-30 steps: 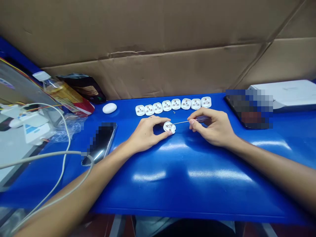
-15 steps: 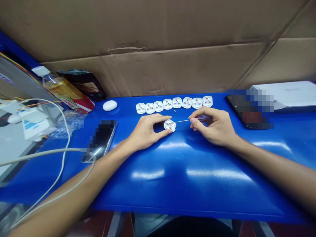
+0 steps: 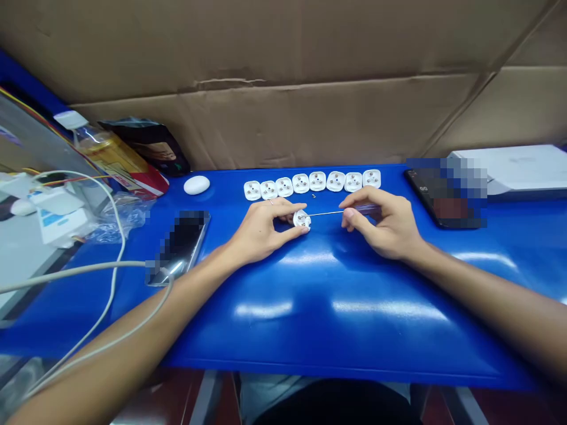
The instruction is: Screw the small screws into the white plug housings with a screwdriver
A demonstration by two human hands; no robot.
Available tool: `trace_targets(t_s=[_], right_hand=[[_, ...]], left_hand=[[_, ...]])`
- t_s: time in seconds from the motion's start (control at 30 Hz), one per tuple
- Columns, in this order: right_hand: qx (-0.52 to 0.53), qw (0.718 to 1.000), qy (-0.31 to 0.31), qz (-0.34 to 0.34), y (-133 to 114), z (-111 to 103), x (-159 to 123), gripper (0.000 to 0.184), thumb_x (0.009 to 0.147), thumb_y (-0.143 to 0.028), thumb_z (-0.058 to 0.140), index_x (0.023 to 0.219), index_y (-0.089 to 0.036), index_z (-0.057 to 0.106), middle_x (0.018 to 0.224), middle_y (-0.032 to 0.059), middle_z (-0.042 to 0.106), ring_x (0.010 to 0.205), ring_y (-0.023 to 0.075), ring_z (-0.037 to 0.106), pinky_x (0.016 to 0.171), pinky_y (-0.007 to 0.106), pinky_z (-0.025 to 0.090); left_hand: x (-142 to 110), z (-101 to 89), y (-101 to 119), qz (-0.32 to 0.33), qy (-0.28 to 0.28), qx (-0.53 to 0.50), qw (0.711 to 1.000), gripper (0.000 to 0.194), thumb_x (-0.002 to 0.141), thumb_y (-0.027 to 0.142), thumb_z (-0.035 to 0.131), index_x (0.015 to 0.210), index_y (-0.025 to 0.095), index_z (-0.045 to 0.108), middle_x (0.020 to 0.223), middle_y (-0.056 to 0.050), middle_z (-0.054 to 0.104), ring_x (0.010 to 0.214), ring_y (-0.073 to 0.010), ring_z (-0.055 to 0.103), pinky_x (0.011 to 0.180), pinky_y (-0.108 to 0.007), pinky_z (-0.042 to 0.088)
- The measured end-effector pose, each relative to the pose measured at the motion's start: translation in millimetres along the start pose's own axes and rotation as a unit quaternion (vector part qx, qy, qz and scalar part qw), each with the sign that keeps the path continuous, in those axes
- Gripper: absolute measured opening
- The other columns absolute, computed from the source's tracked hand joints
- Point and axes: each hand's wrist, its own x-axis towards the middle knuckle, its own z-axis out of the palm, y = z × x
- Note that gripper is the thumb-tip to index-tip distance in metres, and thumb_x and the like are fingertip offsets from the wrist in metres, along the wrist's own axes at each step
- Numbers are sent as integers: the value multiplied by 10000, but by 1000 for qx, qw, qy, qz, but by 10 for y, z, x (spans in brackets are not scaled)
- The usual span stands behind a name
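From the head camera, two bare forearms reach in from the lower corners onto a glossy blue table [image 3: 310, 313], both angled inward with the wrists low. The left hand [image 3: 261, 227] lies palm down, its fingers curved forward and its thumb drawn in, and the fingertips [image 3: 287, 206] and thumb pinch one white plug body [image 3: 302, 219] from either side, holding it flat on the table near the middle of the view. A ring [image 3: 270, 201] sits on one left finger. The right hand [image 3: 381, 221] is turned inward, with its fingers closed around the dark handle of one thin screwdriver [image 3: 325, 212]; the shaft runs left, level, and its tip reaches the face of the held plug body. Just beyond the hands stands a row of eight more plug bodies [image 3: 300, 183], side by side and nearly touching, with one tiny screw [image 3: 313, 195] just below the row. Left of the hands lie one phone [image 3: 179, 245], its screen pixelated, and one white oval case [image 3: 196, 185]; a second pixelated phone [image 3: 443, 198] lies to the right, beside one white box [image 3: 509, 168]. At far left are one bottle [image 3: 104, 150], one dark bag [image 3: 146, 141] and a pale cable [image 3: 88, 268]. Cardboard [image 3: 283, 77] stands behind the table.
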Motion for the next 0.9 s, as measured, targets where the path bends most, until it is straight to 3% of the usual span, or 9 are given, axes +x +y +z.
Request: trace_targets(t_s=[0.3,0.47,0.7,0.9], right_hand=[[-98,987,-16,-127,25,9,-42,151,912,-152,678,1020,-252,711,882,6,802,712,173,762,687,293,622],[-49,998,10,-47,6,-13,-20,117,888,-184,695,972,-260,726,876,11,798,710,183,741,694,320,615],[47,996,15,69,31,-94,57,147,729,-152,625,639,-246,693,498,-29,592,447,147,498,452,305,361],[82,993,-10,82,-19,-99,71,155,661,-148,589,575,-228,689,482,-26,579,450,132,462,448,290,307]], left_hand=[[15,-9,36,-42,-5,-12,999,401,879,410,846,1203,175,823,972,-58,812,827,-202,736,804,-323,605],[17,-12,-9,-60,-14,-42,997,466,889,434,832,1261,153,798,1065,-82,819,905,-215,754,863,-331,614],[18,-26,-63,-56,-34,-17,998,536,915,477,797,1367,192,759,1164,-91,814,965,-241,747,917,-385,615],[8,-9,-101,-50,-33,-40,997,572,918,465,796,1417,199,710,1229,-100,783,1021,-238,727,947,-388,604]])
